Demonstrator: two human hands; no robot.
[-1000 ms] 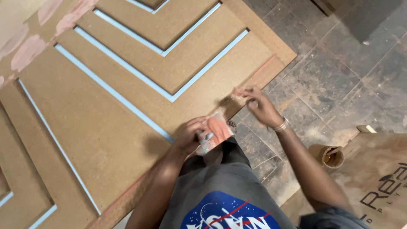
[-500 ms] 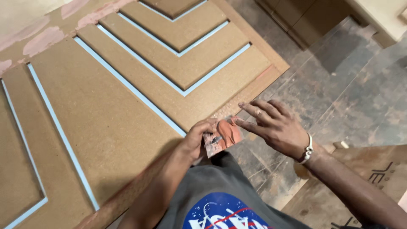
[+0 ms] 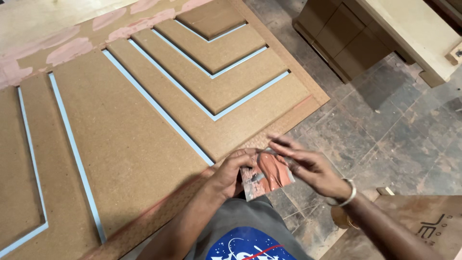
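The left hand (image 3: 231, 174) gripped a worn reddish sanding sheet (image 3: 267, 177) just off the grooved brown panel (image 3: 144, 144)'s near edge; the open right hand (image 3: 308, 166) fingered it. Pink filler patches beyond looked unsanded.

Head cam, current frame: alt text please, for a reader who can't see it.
A person's left hand holds a reddish, dust-stained sheet of sandpaper at the edge of a large brown fibreboard panel with pale blue chevron grooves, while the right hand touches the sheet with its fingers spread. Grey stone floor tiles lie to the right.
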